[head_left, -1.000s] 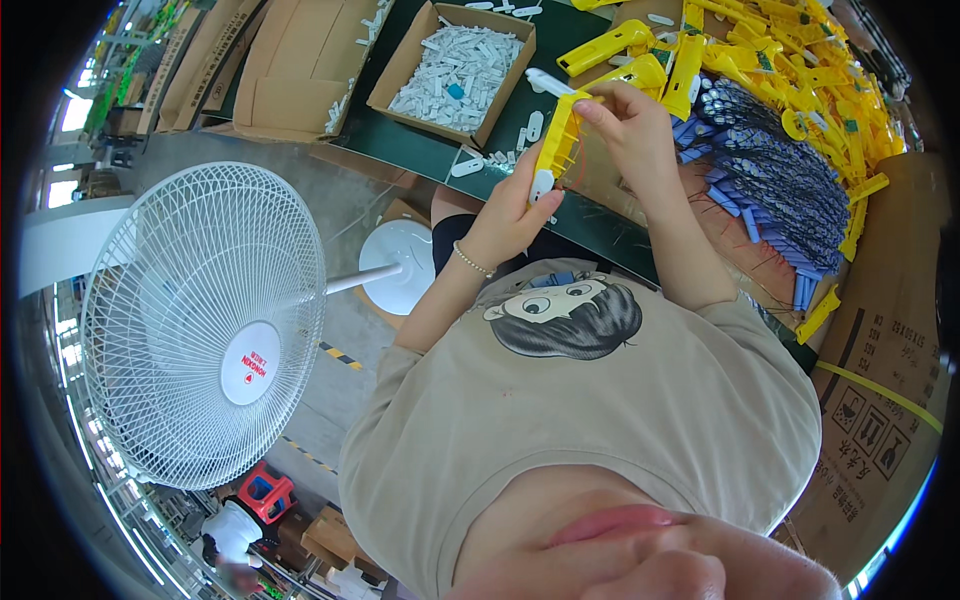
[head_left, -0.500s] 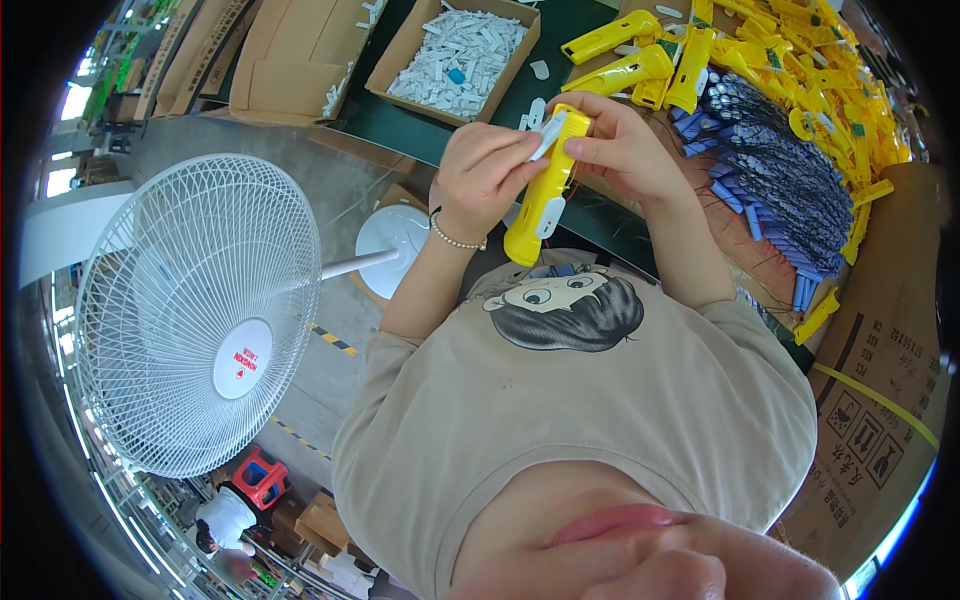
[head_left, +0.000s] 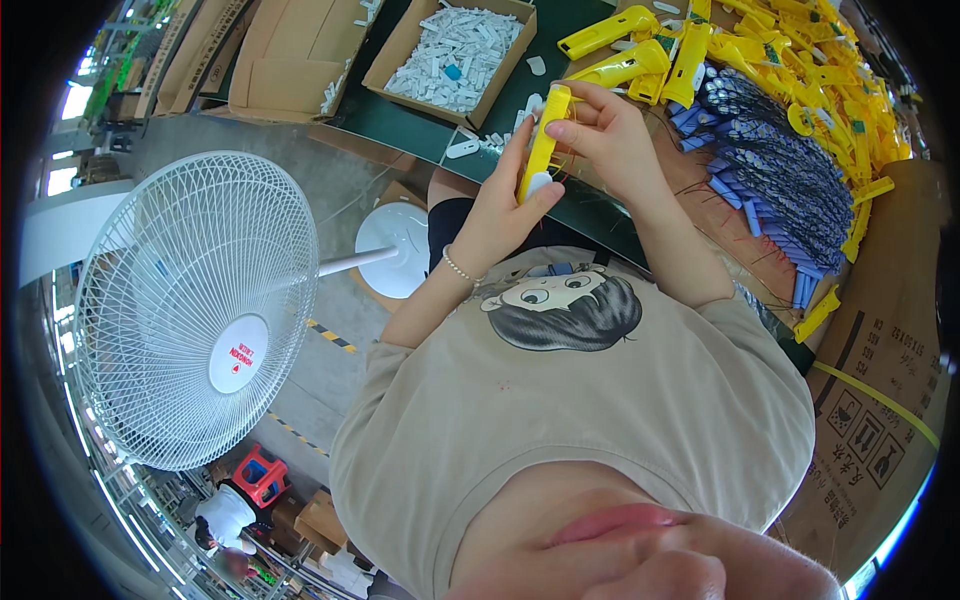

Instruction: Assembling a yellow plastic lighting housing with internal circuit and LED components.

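Observation:
A long yellow plastic housing [head_left: 544, 146] is held up between my two hands over the table's near edge, turned so that a narrow side shows. My left hand [head_left: 503, 208] is closed on its lower part, fingers along the far left side and thumb near a white oval piece [head_left: 538, 183] set in it. My right hand [head_left: 612, 135] grips the upper end from the right, thumb on the yellow side; some of its fingers are hidden behind. Thin wires show beside the housing under my right hand. Loose white pieces [head_left: 463, 149] lie on the table just left of it.
An open carton [head_left: 376, 78] full of small white parts stands beyond my hands. Yellow housings [head_left: 690, 65] are heaped at the far right, beside blue cylinders with dark wires [head_left: 765, 165]. A white fan [head_left: 200, 315] stands left; a large carton [head_left: 880, 400] is at right.
My left hand has moved down from the top of the housing to its lower part. The housing has turned more edge-on and shifted slightly up. More loose white pieces are now uncovered on the table.

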Demonstrator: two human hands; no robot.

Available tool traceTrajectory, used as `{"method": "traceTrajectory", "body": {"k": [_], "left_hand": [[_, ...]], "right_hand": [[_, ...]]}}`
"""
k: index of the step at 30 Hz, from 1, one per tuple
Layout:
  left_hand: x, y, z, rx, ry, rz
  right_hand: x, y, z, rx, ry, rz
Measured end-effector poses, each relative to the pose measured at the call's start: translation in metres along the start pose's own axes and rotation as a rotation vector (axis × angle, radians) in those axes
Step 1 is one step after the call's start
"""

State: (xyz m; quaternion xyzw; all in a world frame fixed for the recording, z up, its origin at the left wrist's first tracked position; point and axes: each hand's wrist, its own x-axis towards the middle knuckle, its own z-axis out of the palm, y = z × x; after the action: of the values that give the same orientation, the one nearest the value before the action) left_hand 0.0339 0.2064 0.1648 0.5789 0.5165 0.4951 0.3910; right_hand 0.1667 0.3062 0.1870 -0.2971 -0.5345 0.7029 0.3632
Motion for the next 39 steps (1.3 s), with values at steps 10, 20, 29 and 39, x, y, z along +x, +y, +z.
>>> {"method": "traceTrajectory", "body": {"k": [10,20,29,39], "left_hand": [[0.002,-0.016,0.006,-0.116,0.207,-0.041],[0.010,-0.035,0.009,-0.438,0.193,-0.146],[0.009,-0.039,0.008,-0.610,0.085,-0.299],[0.005,-0.044,0.003,-0.576,0.106,-0.300]], "right_hand": [[-0.004,0.013,0.011,-0.539,0.072,-0.232],[-0.028,0.018,0.007,-0.858,-0.079,-0.326],[-0.032,0.009,-0.137,-2.012,0.097,-0.112],[-0.020,-0.025,-0.119,-0.747,0.113,-0.078]]}}
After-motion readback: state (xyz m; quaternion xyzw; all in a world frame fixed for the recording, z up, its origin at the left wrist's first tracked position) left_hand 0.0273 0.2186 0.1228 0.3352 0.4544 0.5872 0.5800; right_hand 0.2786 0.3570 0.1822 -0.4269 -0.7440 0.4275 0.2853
